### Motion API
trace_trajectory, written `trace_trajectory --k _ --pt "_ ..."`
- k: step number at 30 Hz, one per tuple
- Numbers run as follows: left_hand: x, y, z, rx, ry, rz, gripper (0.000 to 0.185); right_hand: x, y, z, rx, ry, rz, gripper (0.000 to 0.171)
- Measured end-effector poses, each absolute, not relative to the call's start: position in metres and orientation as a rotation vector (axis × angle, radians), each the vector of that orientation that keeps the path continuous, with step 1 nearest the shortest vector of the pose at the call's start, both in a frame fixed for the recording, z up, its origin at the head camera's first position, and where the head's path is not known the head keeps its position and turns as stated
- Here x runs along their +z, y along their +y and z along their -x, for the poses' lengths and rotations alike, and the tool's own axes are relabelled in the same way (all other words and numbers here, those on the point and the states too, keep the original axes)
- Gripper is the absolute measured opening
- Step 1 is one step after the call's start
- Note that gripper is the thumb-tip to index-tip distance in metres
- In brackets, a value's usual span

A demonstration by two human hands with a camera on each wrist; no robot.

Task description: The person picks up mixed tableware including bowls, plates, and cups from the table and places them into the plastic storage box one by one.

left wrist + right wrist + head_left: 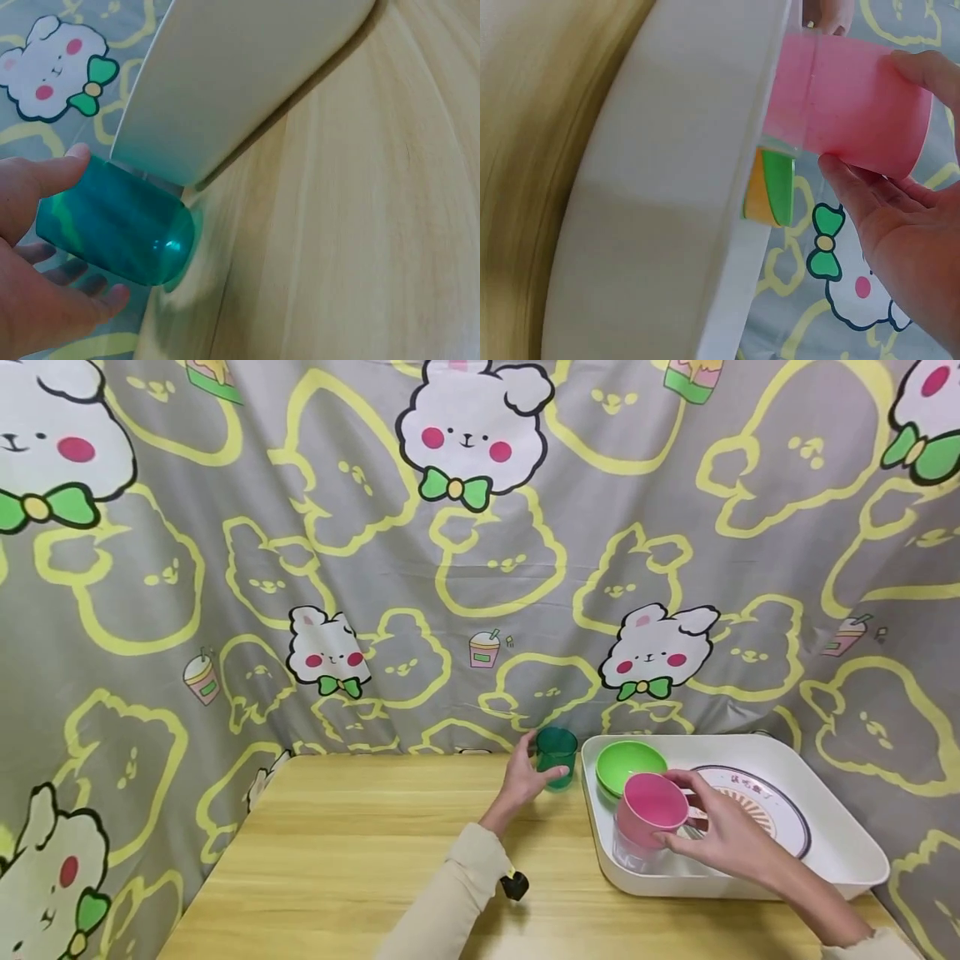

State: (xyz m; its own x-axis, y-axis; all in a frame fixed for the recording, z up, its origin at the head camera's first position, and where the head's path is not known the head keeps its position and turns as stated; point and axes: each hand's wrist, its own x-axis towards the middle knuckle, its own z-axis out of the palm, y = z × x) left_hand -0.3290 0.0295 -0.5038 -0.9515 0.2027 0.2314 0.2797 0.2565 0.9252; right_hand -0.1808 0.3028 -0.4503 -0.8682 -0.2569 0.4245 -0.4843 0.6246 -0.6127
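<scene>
Bunny cloth hangs behind. Left hand (525, 777) fingers curl round the green cup (557, 757), out on the table (337, 843). Right hand (723, 831) fingers wrap the pink cup (649, 808), not yet out of the tray (840, 847).

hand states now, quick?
Left hand: grips the green cup standing on the table.
Right hand: grips the pink cup, nested in a clear cup in the white tray.

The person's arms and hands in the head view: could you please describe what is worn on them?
Both arms wear long cream-beige sleeves with ribbed cuffs. The left hand and right hand are bare, without gloves, and no rings show. A small black device with a yellow mark sits under the left wrist.
</scene>
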Motion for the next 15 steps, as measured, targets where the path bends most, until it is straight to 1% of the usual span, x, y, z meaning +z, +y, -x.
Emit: trace_trajectory --k 7,15 --pt "-0.510 0.037 0.332 -1.803 -2.453 0.421 0.077 -0.454 0.304 0.182 1.070 -2.554 -0.551 0.078" --pt "-0.515 0.037 0.333 -1.808 -2.432 0.383 0.073 -0.455 0.306 0.182 1.100 -2.583 -0.523 0.077"
